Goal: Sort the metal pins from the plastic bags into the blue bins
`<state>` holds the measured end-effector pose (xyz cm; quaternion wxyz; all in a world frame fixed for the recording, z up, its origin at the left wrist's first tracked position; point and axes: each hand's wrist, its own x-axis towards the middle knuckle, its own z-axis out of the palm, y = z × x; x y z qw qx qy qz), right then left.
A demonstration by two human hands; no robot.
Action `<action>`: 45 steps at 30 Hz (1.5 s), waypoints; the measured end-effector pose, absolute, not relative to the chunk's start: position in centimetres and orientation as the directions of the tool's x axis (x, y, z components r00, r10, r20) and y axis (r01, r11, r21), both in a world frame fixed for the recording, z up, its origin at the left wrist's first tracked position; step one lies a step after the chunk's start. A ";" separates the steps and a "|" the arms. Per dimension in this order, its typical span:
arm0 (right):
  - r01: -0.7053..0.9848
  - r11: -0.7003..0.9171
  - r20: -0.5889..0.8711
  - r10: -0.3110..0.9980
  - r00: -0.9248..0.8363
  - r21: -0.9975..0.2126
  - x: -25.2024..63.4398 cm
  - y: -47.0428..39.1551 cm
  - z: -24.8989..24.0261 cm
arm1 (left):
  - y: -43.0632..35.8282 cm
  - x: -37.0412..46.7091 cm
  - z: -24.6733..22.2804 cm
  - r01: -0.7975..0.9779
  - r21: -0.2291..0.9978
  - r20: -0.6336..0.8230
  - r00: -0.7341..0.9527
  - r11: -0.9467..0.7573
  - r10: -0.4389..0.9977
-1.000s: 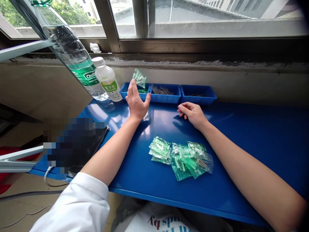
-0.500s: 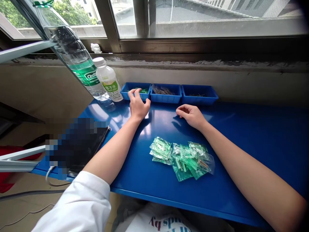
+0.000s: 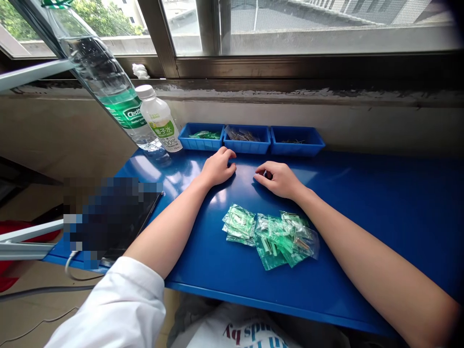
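Note:
My left hand [image 3: 219, 167] hovers just in front of the blue bins, fingers bent and thumb apart; no object shows between them. Facing it is my right hand [image 3: 278, 180], its thumb and fingertips curled close together; anything in that pinch is too small or hidden to make out. Behind the hands stand a left bin [image 3: 200, 144] with green packets, a middle bin [image 3: 247, 147] with clear packets and a right bin [image 3: 297, 149] with thin dark pieces. Nearer me lie a small stack of green plastic packets [image 3: 239, 224] and a looser pile of green packets [image 3: 277, 239].
A large water bottle [image 3: 112, 92] and a smaller white-capped bottle [image 3: 159, 121] stand at the back left of the blue table [image 3: 217, 270]. A dark, pixelated flat device [image 3: 116, 217] with a cable lies at the left edge. A wall and window run behind.
My left hand has come away from the left bin, moving right and towards me. My right hand has shifted slightly left, so the hands are closer together. The view has moved a little.

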<state>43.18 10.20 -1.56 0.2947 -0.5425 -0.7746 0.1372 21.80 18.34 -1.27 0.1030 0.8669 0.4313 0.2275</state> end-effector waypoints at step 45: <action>0.921 0.344 -0.093 0.926 -0.365 -0.186 43.6 -5.2 1.3 | 18.9 21.6 -1.3 0.688 0.401 0.257 0.549 -0.605 0.795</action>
